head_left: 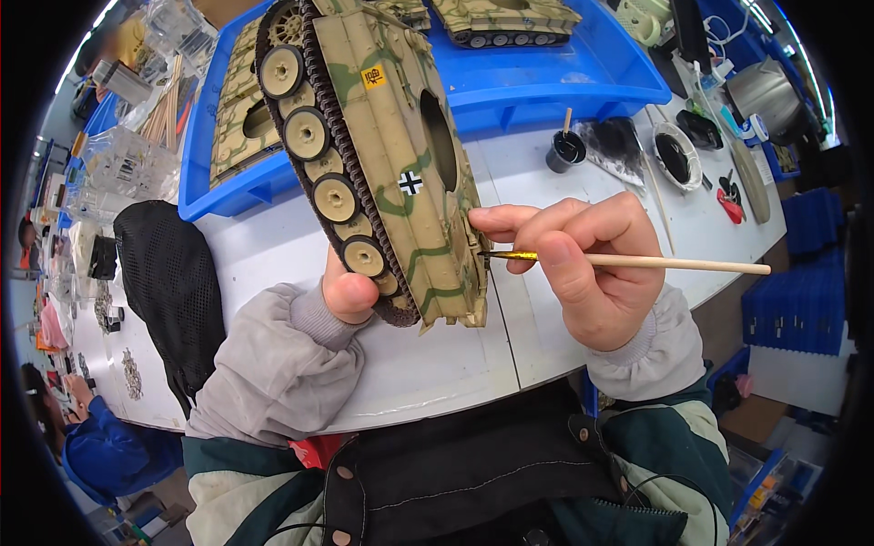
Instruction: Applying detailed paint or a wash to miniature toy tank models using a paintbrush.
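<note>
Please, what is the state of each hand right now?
Left hand: holding the model tank, mostly hidden behind it.
Right hand: closed, holding a thin brush with its tip at the tank.

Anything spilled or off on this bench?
Maybe: the plastic sheet right of the small dark cup is smeared black; could be a spill or just a used palette, can't tell. The model tank in the left hand shows no obvious damage.
</note>
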The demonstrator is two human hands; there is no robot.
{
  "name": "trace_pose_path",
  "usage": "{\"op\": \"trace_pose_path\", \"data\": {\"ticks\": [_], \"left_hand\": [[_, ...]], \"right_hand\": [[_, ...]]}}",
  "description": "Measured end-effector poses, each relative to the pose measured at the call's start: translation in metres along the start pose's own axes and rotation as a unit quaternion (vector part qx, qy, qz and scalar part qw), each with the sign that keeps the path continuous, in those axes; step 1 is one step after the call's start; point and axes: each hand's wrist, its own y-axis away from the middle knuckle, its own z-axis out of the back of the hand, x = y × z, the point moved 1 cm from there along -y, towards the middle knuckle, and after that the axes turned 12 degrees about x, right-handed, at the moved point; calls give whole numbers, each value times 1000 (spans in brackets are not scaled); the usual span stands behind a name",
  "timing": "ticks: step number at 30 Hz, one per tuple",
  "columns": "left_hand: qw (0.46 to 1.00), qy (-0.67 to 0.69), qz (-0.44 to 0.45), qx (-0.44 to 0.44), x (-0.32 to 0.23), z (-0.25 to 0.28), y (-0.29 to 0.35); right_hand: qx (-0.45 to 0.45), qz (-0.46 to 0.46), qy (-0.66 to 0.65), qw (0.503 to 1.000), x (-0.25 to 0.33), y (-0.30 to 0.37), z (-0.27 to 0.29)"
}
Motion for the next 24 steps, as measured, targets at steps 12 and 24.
{"op": "trace_pose_path", "data": {"ticks": [12,24], "left_hand": [[1000,-4,0,-4,-1,0,1],[1000,-14,-18,-15,0,2,5]], "right_hand": [[9,23,10,1000,-1,1,2],[-8,8,-18,1000,0,-1,-1]]}}
